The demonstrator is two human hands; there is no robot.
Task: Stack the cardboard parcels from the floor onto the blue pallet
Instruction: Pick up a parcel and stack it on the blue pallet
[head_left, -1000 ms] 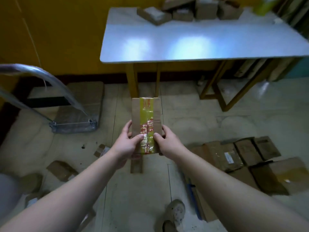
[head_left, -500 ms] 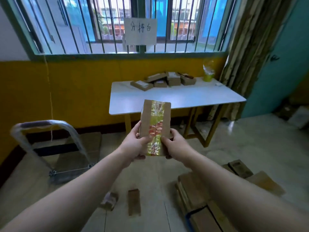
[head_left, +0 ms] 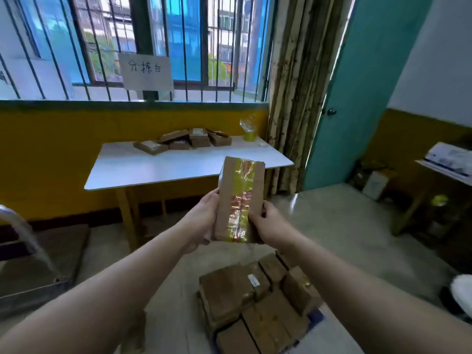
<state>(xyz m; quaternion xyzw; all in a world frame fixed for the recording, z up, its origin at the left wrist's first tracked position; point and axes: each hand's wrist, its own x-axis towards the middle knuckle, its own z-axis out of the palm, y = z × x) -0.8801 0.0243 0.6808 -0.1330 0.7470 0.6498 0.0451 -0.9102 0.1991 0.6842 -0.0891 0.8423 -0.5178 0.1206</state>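
Note:
I hold a flat cardboard parcel (head_left: pixel 240 198) with a yellow and red tape strip down its middle, upright at chest height. My left hand (head_left: pixel 204 221) grips its left edge and my right hand (head_left: pixel 268 221) grips its right edge. Below the parcel, several cardboard parcels (head_left: pixel 245 297) lie packed side by side on the blue pallet (head_left: pixel 315 316), of which only a small blue corner shows.
A white table (head_left: pixel 178 167) with several parcels and a yellow tape roll stands by the yellow wall under a barred window. A metal hand trolley (head_left: pixel 33 277) sits at left. A teal door, a curtain and a shelf with boxes are at right.
My view has lifted from the floor and swung right. The parcel has stayed in both hands and now sits right of centre, above the stacked parcels.

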